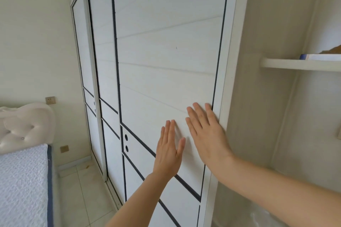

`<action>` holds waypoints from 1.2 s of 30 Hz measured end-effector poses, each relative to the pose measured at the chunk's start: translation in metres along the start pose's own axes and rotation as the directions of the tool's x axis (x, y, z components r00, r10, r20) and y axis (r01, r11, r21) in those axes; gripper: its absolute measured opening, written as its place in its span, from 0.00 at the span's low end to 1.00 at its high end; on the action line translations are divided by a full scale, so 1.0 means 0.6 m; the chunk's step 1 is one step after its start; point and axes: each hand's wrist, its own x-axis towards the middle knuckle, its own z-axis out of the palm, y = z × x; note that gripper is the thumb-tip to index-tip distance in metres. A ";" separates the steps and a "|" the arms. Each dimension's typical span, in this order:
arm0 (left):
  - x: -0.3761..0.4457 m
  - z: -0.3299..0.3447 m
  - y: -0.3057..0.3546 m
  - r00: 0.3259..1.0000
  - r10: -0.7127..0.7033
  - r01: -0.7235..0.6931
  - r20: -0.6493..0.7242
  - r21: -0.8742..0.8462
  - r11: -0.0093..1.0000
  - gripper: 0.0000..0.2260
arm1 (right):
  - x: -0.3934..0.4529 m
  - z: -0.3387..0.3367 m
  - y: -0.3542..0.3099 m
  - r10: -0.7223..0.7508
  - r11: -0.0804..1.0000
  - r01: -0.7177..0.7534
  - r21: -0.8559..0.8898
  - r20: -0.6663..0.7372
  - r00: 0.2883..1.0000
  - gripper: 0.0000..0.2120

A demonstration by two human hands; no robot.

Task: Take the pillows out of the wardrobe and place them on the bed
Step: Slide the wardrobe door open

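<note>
A white wardrobe with dark-lined sliding doors fills the middle of the view. Its nearest door (166, 61) is closed. My left hand (168, 150) lies flat against this door, fingers together and pointing up. My right hand (206, 134) is also pressed flat on it, close to the door's right edge and the white frame (230, 79). Neither hand holds anything. No pillows are visible; the wardrobe's inside is hidden. The bed (22, 180) with a white quilted mattress and a padded headboard (25, 127) is at the lower left.
Two more wardrobe doors (103, 51) run back to the left. A white wall shelf (299, 64) with a book on it juts out at the right. A strip of tiled floor (83, 190) lies between bed and wardrobe. Wall sockets (50, 100) sit beside the headboard.
</note>
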 end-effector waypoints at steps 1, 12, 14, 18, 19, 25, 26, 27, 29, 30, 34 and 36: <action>0.001 0.004 -0.002 1.000 0.009 -0.009 0.003 0.008 1.000 0.34 | 0.000 0.003 0.000 0.001 1.000 -0.001 -0.016 -0.010 1.000 0.38; 0.020 0.033 -0.029 0.998 0.061 -0.060 -0.005 0.089 0.994 0.35 | 0.029 0.008 -0.049 0.091 0.996 -0.091 -0.017 0.031 0.995 0.48; 0.030 0.034 -0.034 0.998 0.026 -0.025 -0.065 0.020 0.999 0.34 | 0.040 0.010 -0.056 0.108 0.994 -0.108 0.015 0.031 0.994 0.49; 0.071 0.023 -0.041 0.990 0.026 -0.032 -0.136 -0.046 0.998 0.29 | 0.055 0.015 -0.074 0.163 0.982 -0.167 0.083 0.051 0.985 0.50; 0.082 0.021 -0.045 0.989 0.034 -0.041 -0.141 -0.045 0.998 0.30 | 0.057 0.017 -0.078 0.179 0.979 -0.183 0.094 0.048 0.983 0.50; 0.111 0.037 -0.076 0.977 0.054 -0.081 -0.205 -0.127 0.989 0.29 | 0.071 0.024 -0.096 0.249 0.959 -0.252 0.126 0.041 0.968 0.48; 0.112 0.039 -0.078 0.974 0.052 -0.086 -0.223 -0.146 0.986 0.29 | 0.073 0.024 -0.097 0.257 0.957 -0.260 0.127 0.034 0.966 0.49; 0.116 0.041 -0.080 0.971 0.054 -0.094 -0.235 -0.162 0.982 0.29 | 0.076 0.024 -0.100 0.266 0.956 -0.268 0.123 0.034 0.963 0.49; 0.125 0.042 -0.087 0.964 0.072 -0.118 -0.256 -0.169 0.979 0.28 | 0.085 0.023 -0.104 0.279 0.954 -0.280 0.110 0.026 0.960 0.49; 0.130 0.042 -0.092 0.961 0.077 -0.127 -0.267 -0.173 0.977 0.28 | 0.090 0.021 -0.106 0.283 0.953 -0.283 0.107 0.020 0.959 0.49; 0.151 0.037 -0.120 0.965 0.047 -0.111 -0.259 -0.236 0.965 0.27 | 0.122 0.016 -0.119 0.296 0.950 -0.295 0.104 0.008 0.955 0.48; 0.163 0.032 -0.137 0.968 0.039 -0.102 -0.249 -0.247 0.964 0.27 | 0.140 0.014 -0.127 0.299 0.949 -0.297 0.104 0.002 0.954 0.48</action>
